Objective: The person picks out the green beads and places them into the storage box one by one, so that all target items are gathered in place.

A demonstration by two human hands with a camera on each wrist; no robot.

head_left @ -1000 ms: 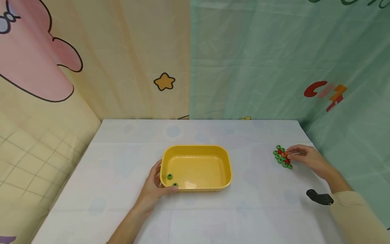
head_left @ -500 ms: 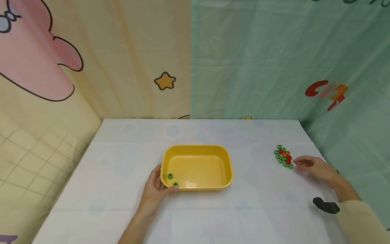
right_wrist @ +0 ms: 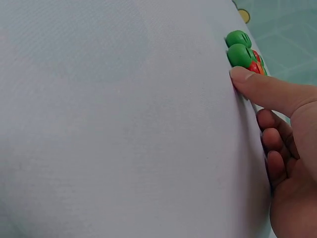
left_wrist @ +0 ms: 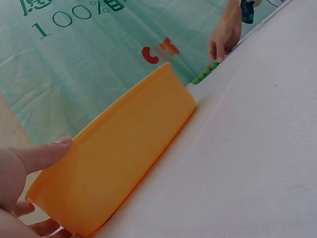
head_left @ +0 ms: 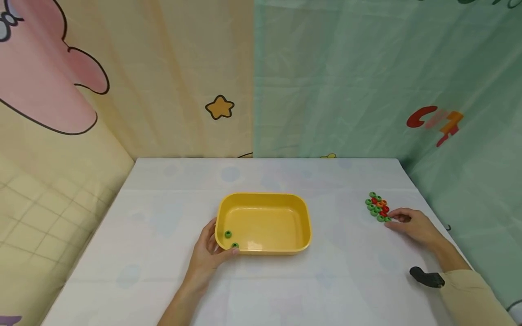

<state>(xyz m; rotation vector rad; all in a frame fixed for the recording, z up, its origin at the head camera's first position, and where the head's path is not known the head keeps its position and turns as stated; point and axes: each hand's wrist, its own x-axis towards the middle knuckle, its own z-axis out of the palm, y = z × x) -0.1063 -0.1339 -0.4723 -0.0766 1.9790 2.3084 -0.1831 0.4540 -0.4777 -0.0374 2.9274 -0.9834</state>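
Observation:
My left hand (head_left: 207,260) grips the left end of a yellow plastic tub (head_left: 269,222), thumb over the near rim and fingers round the outer wall. Two green beads (head_left: 228,234) lie inside, at the tub's left. To the right on the table, green, red and orange beads (head_left: 370,207) sit packed together in a flat cluster. My right hand (head_left: 420,230) is at the cluster's near corner, thumb and index finger either side of a green bead (head_left: 388,219). In the right wrist view the thumb tip (right_wrist: 241,74) is right at the beads, while the index fingertip is hidden.
A white cloth with pale dots covers the table (head_left: 163,213). Printed curtains (head_left: 326,90) hang behind it and at both sides. A black strap end (head_left: 427,277) juts from the right sleeve (head_left: 473,292) above the table.
My right hand drew back from the cluster to the right, then came in again at its near corner, closing thumb and finger about a green bead. The left hand and tub stay in place.

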